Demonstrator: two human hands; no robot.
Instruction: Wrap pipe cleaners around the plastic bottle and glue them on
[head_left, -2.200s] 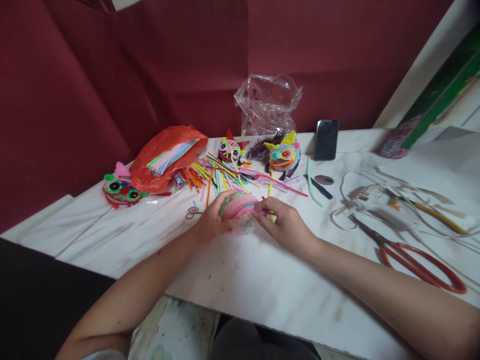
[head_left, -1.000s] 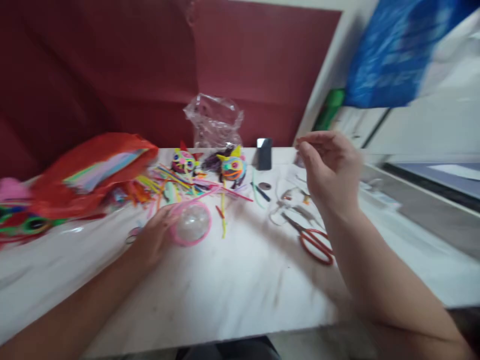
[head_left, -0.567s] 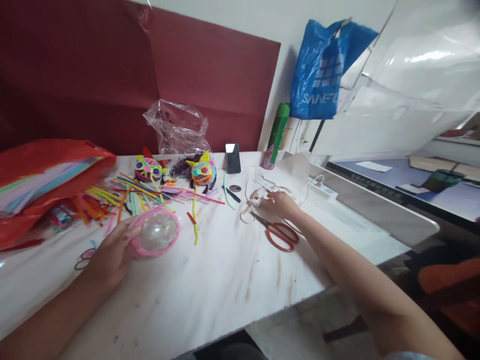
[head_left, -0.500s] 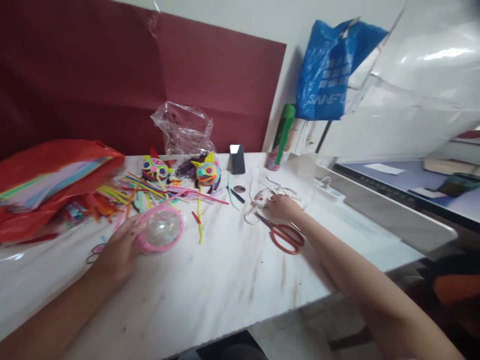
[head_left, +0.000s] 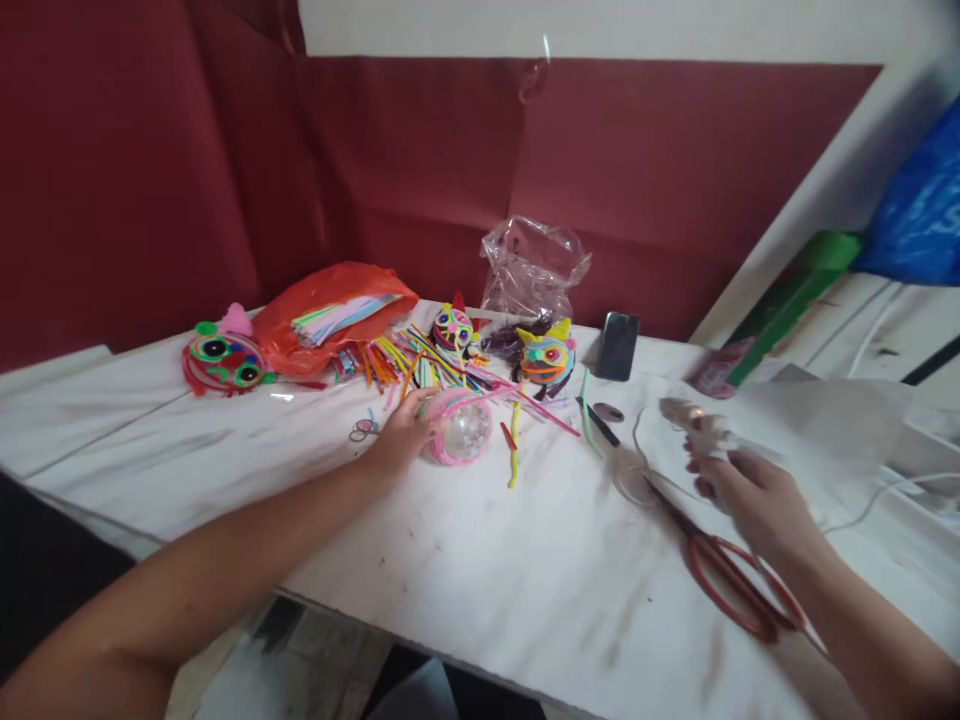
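My left hand (head_left: 409,432) is closed round the side of a clear round ball (head_left: 469,432), which has pink pipe cleaners wound about its edge. A pink strand runs from the ball to the right. Blurred by motion, my right hand (head_left: 750,490) grips a white corded glue gun (head_left: 701,425) with a small orange light on it, raised over the table. Below that hand lie scissors (head_left: 739,590) with orange-red handles, their blades pointing back left. A thin white cord loops near the blade tips.
Behind the ball are many pipe cleaners (head_left: 390,365), a red plastic bag (head_left: 352,275) and decorated balls (head_left: 547,358) with faces. Another face ball (head_left: 225,355) sits far left. A phone (head_left: 617,347), clear bag (head_left: 532,265) and green can (head_left: 787,300) stand at the back.
The view has swung left. My right hand has lifted the glue gun from beside the scissors. My left hand still holds the wrapped ball.
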